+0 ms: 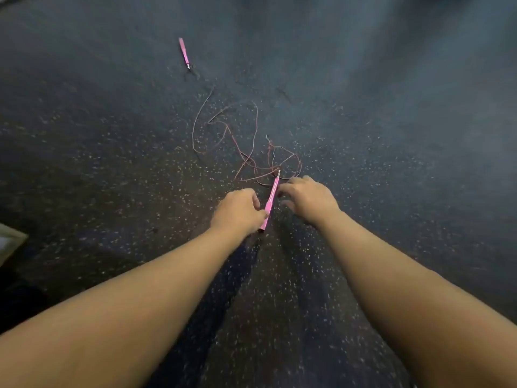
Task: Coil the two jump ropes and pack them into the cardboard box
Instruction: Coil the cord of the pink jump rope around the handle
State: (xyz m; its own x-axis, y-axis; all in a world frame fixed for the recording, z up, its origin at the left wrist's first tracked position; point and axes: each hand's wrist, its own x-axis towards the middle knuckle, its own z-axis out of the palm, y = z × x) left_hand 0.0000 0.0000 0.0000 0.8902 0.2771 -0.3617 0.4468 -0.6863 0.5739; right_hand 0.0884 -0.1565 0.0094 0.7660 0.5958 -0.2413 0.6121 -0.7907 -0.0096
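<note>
1. Below, the floor (112,163) is dark rubber with pale speckles.
2. One thin reddish cord (253,130) lies in loose tangled loops at the centre.
3. A slim pink handle (272,198) is pinched by the left hand (237,211) near its lower end.
4. The right hand (307,198), fingers curled, touches the handle's upper part.
5. Another pink handle (183,53) lies far left.
6. A cardboard corner (11,242) shows at the left edge.

Both bare forearms reach forward and down, converging toward the middle. The left hand (239,211) has its fingers curled round the pink handle (270,203). The right hand (309,201) hovers just beside it, fingers spread and bent, fingertips (281,189) at the handle's far end.
</note>
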